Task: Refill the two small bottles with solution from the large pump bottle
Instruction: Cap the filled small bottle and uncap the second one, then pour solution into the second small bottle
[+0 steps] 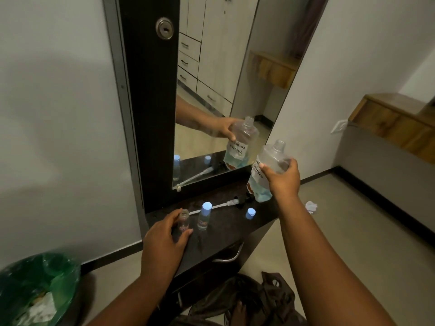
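My right hand (283, 182) grips the large clear bottle (266, 170), lifted above the dark shelf (226, 229) and tilted slightly; its neck is open and a little blue liquid sits at its bottom. The removed pump with its long tube (219, 204) lies on the shelf. My left hand (164, 241) is wrapped around an uncapped small bottle (184, 221) standing on the shelf. Just to its right stands the second small bottle (204, 216) with a blue cap on. A loose blue cap (250, 213) rests further right.
A tall mirror (223, 78) rises right behind the shelf. A drawer handle (229, 257) sits under the shelf's front edge. A green-lined bin (37, 290) stands on the floor at left, a dark bag (247, 300) below, crumpled tissue (310, 206) at right.
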